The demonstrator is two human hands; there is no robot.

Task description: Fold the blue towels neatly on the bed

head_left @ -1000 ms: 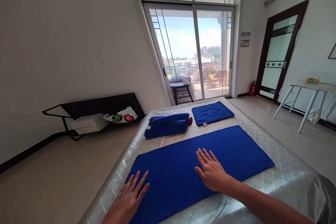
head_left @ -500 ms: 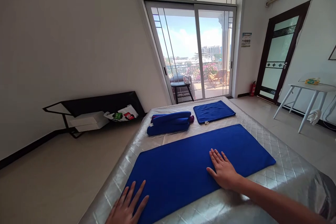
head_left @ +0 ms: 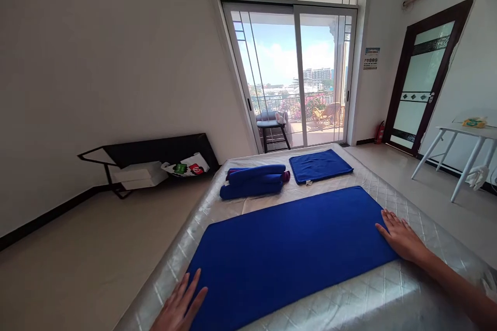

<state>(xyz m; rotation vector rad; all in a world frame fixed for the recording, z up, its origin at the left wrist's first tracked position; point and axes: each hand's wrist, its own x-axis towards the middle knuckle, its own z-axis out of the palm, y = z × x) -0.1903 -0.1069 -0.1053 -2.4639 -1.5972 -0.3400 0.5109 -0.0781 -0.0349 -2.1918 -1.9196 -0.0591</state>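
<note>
A long blue cloth (head_left: 287, 248), which looks like a towel, lies spread flat across a silvery quilted mattress (head_left: 361, 300). My left hand (head_left: 180, 300) rests on its near left end, fingers extended and parted. At the cloth's right end, my right hand (head_left: 402, 235) lies palm down along the edge with its fingers stretched out. Neither hand grips anything. Beyond the spread cloth are a stack of rolled or folded blue cloths (head_left: 254, 181), with some purple showing, and a flat folded blue cloth (head_left: 320, 165) with a small white tag.
Against the left wall a low black bench (head_left: 163, 152) holds white boxes (head_left: 140, 176) and a printed bag (head_left: 188, 165). A white table (head_left: 466, 132) stands at the right. Behind the mattress are a sliding glass door (head_left: 272, 77) and a dark stool (head_left: 272, 126).
My right hand has slid rightward over the cloth, from its middle right part to its right edge. My left hand has shifted slightly left. The view has turned a little.
</note>
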